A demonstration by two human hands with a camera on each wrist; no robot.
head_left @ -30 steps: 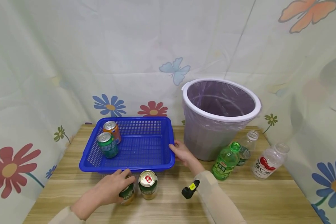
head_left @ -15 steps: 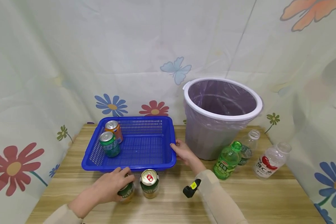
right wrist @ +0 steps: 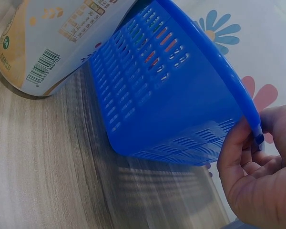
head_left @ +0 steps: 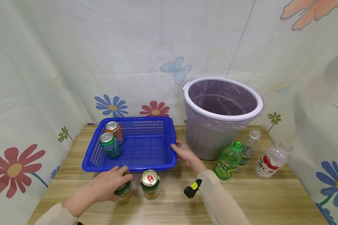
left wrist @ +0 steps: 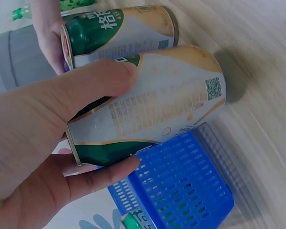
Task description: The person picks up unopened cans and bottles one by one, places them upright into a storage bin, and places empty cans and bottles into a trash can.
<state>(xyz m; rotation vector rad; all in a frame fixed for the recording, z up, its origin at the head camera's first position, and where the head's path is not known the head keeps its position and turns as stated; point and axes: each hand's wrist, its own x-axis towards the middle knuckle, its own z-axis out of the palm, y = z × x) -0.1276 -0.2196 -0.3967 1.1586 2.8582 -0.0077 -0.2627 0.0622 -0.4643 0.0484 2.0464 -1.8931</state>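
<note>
My left hand (head_left: pixel 107 185) grips a green-and-gold drink can (head_left: pixel 125 191) in front of the basket; the left wrist view shows thumb and fingers around its upper part. A matching can (head_left: pixel 150 183) stands upright just to its right, its red pull tab facing up. The blue plastic basket (head_left: pixel 145 151) sits behind both cans. With my right hand (head_left: pixel 184 153) I hold the basket's right rim, fingers curled under the edge in the right wrist view. Inside the basket's left end stand a green can (head_left: pixel 110 146) and an orange can (head_left: pixel 116 131).
A grey trash bin (head_left: pixel 205 137) with a purple liner stands right of the basket. Further right are a green bottle (head_left: pixel 226 164), a clear bottle (head_left: pixel 248 150) and a clear bottle with a red-and-white label (head_left: pixel 270 162). Flowered cloth (head_left: pixel 135 68) hangs behind the wooden table (head_left: pixel 169 209).
My left hand and its can have shifted slightly left, widening the gap to the matching can. My right hand keeps its hold on the basket rim.
</note>
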